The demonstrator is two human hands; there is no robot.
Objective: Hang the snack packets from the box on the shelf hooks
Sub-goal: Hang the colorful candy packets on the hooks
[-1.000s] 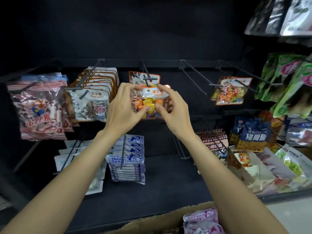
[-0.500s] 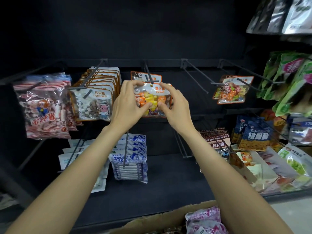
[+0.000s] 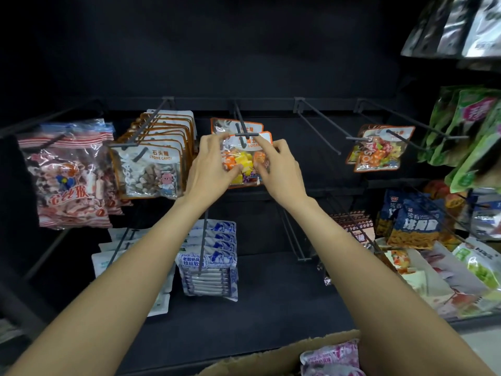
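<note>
Candy packet (image 3: 245, 162) pinched between left hand (image 3: 210, 169) and right hand (image 3: 280, 169) at the middle shelf hook (image 3: 245, 134), seemingly threaded on, black pegboard shelving (image 3: 271, 63), dim aisle, cardboard box (image 3: 271, 359) below with pink packets (image 3: 332, 358).

Both hands hold a candy packet (image 3: 242, 161) at the tip of the centre hook (image 3: 242, 123): the left hand (image 3: 210, 169) grips its 9 o'clock edge, the right hand (image 3: 279, 169) its 3 o'clock edge, index finger extended toward the packet's header. A second matching packet (image 3: 230, 125) hangs directly behind. Stone-candy packets (image 3: 151, 169) hang at 9 o'clock of the hands, and the cardboard box (image 3: 260, 359) sits at 6 o'clock with a pink packet (image 3: 332, 356) inside.
</note>
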